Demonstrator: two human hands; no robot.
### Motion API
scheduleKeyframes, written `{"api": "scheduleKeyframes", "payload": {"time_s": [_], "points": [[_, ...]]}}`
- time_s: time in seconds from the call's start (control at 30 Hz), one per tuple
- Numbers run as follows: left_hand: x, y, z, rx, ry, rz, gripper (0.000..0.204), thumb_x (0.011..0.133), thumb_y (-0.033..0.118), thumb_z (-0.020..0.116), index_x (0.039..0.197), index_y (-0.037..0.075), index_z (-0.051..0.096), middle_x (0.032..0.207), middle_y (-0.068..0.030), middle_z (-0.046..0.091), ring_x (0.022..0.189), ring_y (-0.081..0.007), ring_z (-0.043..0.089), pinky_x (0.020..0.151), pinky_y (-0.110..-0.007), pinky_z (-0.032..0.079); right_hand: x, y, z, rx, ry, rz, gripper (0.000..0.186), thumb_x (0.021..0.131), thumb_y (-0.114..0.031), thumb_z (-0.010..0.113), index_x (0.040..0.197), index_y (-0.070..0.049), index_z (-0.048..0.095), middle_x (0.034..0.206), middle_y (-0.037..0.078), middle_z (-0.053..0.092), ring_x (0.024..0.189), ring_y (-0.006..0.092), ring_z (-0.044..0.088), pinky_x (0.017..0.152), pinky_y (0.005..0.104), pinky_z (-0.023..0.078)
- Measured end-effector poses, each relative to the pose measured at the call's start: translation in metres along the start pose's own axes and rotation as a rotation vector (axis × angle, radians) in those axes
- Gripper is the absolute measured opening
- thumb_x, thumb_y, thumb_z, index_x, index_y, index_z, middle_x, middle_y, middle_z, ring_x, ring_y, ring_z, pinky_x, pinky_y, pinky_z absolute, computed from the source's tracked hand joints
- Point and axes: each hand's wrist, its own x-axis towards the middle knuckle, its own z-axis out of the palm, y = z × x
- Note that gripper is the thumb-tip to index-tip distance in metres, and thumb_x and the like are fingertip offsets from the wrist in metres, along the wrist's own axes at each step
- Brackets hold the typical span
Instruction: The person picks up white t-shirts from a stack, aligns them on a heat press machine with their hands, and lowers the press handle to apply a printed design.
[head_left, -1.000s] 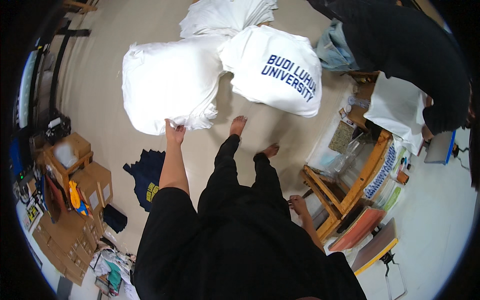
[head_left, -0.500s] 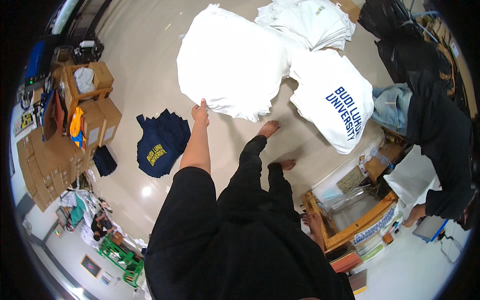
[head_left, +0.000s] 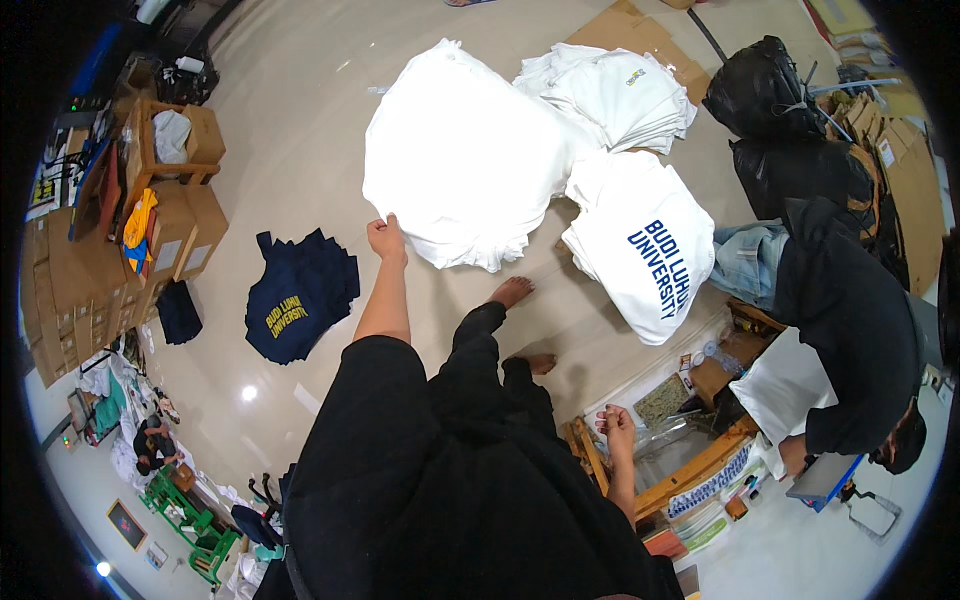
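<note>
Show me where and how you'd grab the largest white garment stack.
Probably by the near edge, from the camera side, pinching above and below: ruffled layers of the largest white garment stack face that way. The left hand is at that edge's left end.

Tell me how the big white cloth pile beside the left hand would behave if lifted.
The cloth pile would probably flop, since its near edge falls in soft ruffles. Its layers may slip apart, as loose edges show there. It could be fairly heavy, judging by its bulk and layering.
</note>
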Motion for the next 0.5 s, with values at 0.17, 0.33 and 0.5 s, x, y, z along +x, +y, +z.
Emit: {"api": "scheduleKeyframes", "payload": {"time_s": [0.17, 0.33, 0.5], "points": [[0.007, 0.014, 0.002, -0.154, -0.024, -0.110, 0.039, 0.096, 0.033, 0.079, 0.106, 0.000, 0.060, 0.091, -0.0070, 0.061, 0.084, -0.0164, 0.056, 0.077, -0.033, 0.050, -0.014, 0.039, -0.006, 0.034, -0.002, 0.064, 0.019, 0.107, -0.020, 0.060, 0.114, -0.003, 0.065, 0.095, 0.008, 0.073, 0.071, 0.0139, 0.065, 0.066, 0.0271, 0.053], [0.002, 0.064, 0.000, -0.263, -0.086, 0.028, 0.034, 0.106, 0.033, 0.065, 0.109, 0.000, 0.060, 0.094, -0.0068, 0.061, 0.085, -0.0180, 0.055, 0.078, -0.036, 0.049, -0.028, 0.104, -0.026, 0.102, 0.074, 0.191, 0.010, 0.107, -0.011, 0.055, 0.106, -0.005, 0.062, 0.086, 0.007, 0.069, 0.066, 0.0149, 0.062, 0.058, 0.0278, 0.047], [-0.014, 0.142, 0.025, -0.189, -0.024, 0.376, 0.031, 0.110, 0.027, 0.056, 0.113, -0.004, 0.059, 0.098, -0.0105, 0.063, 0.089, -0.0215, 0.058, 0.084, -0.036, 0.049, -0.036, 0.123, -0.022, 0.210, 0.139, 0.223, 0.013, 0.107, -0.012, 0.054, 0.098, -0.005, 0.059, 0.084, 0.008, 0.069, 0.068, 0.0155, 0.062, 0.058, 0.0308, 0.048]]}}
